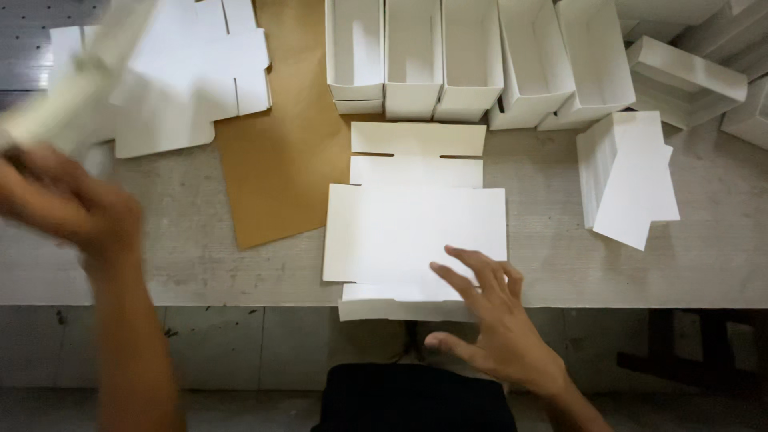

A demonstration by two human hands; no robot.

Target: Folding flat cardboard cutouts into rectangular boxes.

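A flat white die-cut cardboard blank (414, 224) lies on the grey table in front of me, its near flap hanging over the table edge. My right hand (490, 320) rests with spread fingers on the blank's near right corner. My left hand (68, 208), blurred, is raised at the far left and grips a white cardboard piece (76, 84) that slants up toward the top left.
A stack of flat white blanks (192, 72) lies at the back left on a brown paper sheet (280, 160). Several folded open white boxes (472, 56) stand in a row along the back. More white box parts (628, 176) lie at the right.
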